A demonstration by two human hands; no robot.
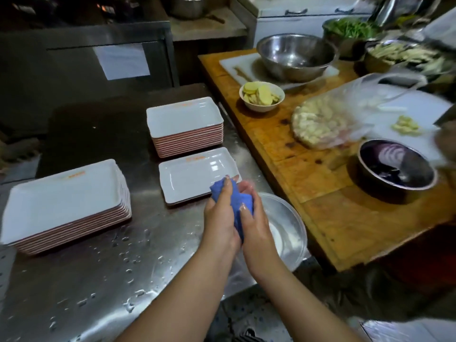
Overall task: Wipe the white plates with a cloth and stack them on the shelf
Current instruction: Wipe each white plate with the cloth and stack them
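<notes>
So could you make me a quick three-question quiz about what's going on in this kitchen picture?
1. True or false: both hands grip the blue cloth.
2. How many groups of white plates sit on the steel counter? A) one B) three C) five
3. What lies in the white bowl on the wooden table?

Key: 1 true: left hand and right hand both hold it. 2 B. 3 Pale yellow slices.

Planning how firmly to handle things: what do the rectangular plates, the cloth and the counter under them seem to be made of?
Plates: glossy white top with pinkish undersides, light glare; glazed ceramic or melamine, cannot tell which.
Cloth: blue, soft and matte, bunched in the grip of both the left hand and right hand; probably microfibre or cotton.
Counter: brushed stainless steel, grey sheen with water droplets.
</notes>
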